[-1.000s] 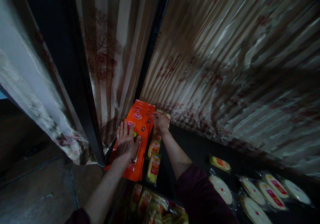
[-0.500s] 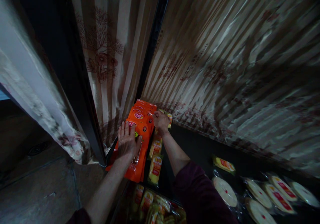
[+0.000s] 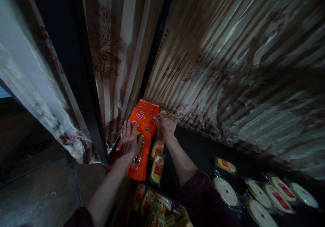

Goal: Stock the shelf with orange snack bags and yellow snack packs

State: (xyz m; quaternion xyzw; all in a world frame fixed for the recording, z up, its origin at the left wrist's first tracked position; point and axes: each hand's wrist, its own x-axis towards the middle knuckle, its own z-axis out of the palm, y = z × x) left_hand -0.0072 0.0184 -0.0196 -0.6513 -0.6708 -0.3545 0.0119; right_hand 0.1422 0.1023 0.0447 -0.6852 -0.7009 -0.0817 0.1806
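Overlapping orange packets [image 3: 145,129] lie in a row at the shelf's left end. My left hand [image 3: 130,141] rests flat on the nearest of them, fingers spread, holding nothing. Just right of the packets' far end is my right hand [image 3: 166,123], its fingers bent; whether something small is between them is hidden. Beneath and behind it, small yellow wrapped cakes run in a line, partly covered by the hand. Two more of these, one cake [image 3: 157,148] and a nearer cake [image 3: 157,168], lie beside the orange packets.
A box [image 3: 186,208] of wrapped cakes stands at the bottom. On the dark shelf [image 3: 193,149], a yellow cake [image 3: 225,165] and several round, flat wrapped cakes [image 3: 225,190] lie to the right. Patterned curtains [image 3: 203,85] and a dark post [image 3: 86,74] border the shelf.
My right hand has shifted slightly right, now covering the yellow cake at the far end, and its fingers have loosened a little. My left hand stays on the orange packets.
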